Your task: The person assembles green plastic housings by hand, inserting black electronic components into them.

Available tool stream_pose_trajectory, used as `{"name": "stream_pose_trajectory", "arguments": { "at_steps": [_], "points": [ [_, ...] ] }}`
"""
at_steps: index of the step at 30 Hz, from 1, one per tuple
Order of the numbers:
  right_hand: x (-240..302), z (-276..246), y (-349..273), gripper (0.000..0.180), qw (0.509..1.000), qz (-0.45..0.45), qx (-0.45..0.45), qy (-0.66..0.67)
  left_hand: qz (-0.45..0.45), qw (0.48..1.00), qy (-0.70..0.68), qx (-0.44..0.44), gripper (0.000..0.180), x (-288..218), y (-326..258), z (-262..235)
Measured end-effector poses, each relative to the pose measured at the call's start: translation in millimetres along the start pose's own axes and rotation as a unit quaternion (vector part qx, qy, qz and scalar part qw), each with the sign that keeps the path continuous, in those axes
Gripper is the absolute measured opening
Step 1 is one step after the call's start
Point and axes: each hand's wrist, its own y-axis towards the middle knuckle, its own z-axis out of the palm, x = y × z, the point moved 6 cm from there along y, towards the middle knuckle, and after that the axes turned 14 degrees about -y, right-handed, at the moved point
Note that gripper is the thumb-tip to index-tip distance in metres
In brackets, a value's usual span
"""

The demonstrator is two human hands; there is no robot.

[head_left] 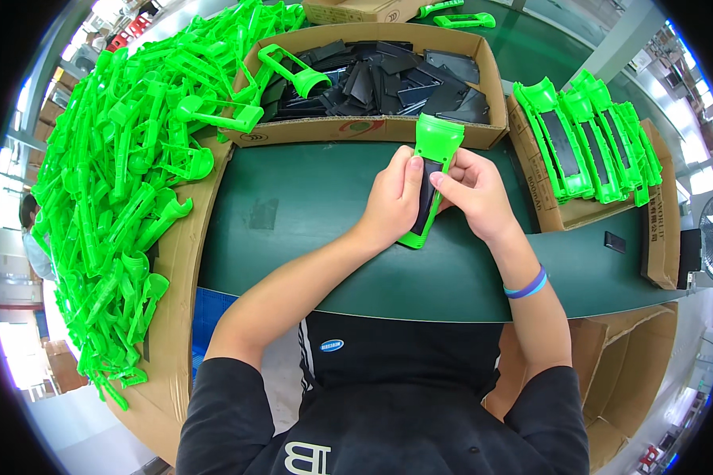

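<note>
Gripped by 2 bare hands over a dark green tabletop (309, 182), a bright green casing (438, 138) tilts slightly to the right, its flared end pointing away from the worker. Whether its near end touches the surface cannot be told.

Dark printed characters mark the carton at right (661, 237); a red emblem and small dark symbols mark the front of the long carton (372, 131) at the back. Large white letters stand on the worker's black T-shirt (420, 427), and a small blue oval badge (332, 345) with pale lettering shows on black clothing near the table edge.

The casing is smooth and shiny, broad at the flare and narrower along the handle, where a flat black panel (425, 194) lies lengthwise. Small dark holes dot the plastic below the flare.

The fingers of the left hand (392, 198) grasp the casing's left side, thumb laid upward; those of the right hand (479, 194) clasp the opposite side, thumb tip at the panel's edge.

A heap of green casings (127, 134) towers at left. Loose black panels (380, 75) fill the long carton, and several panel-fitted casings (562, 150) lean together in the right-hand carton.
</note>
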Motion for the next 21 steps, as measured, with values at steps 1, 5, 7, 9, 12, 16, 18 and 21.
{"name": "stream_pose_trajectory", "arguments": {
  "at_steps": [1, 5, 7, 9, 12, 16, 18, 21],
  "points": [
    [1, 1, -1, 0.021, 1.000, 0.001, 0.001, 0.001, -0.004, 1.000, 0.002, 0.003, 0.023, 2, -1, -1],
    [6, 1, -6, 0.018, 0.998, 0.001, -0.030, -0.061, 0.001, 1.000, 0.001, 0.005, 0.022, -1, -2, 1],
    [7, 2, -6, 0.017, 0.997, -0.003, -0.041, -0.070, 0.022, 0.999, 0.022, 0.014, 0.021, -3, -2, 1],
    [10, 1, -7, 0.015, 0.990, -0.033, -0.081, -0.111, 0.033, 0.998, 0.042, 0.015, 0.021, -7, 1, 0],
    [9, 2, -10, 0.014, 0.982, -0.043, -0.118, -0.139, 0.044, 0.997, 0.055, 0.019, 0.020, -7, 0, 1],
    [12, 2, -13, 0.013, 0.980, -0.048, -0.135, -0.138, 0.036, 0.998, 0.051, 0.015, 0.020, -6, 0, 2],
    [7, -1, -8, 0.014, 0.990, -0.017, -0.099, -0.102, 0.026, 0.999, 0.045, 0.019, 0.021, -3, 1, 2],
    [1, 2, -8, 0.016, 0.998, -0.006, -0.057, -0.033, 0.018, 0.999, 0.039, 0.022, 0.023, -1, -1, 1]
  ]
}}
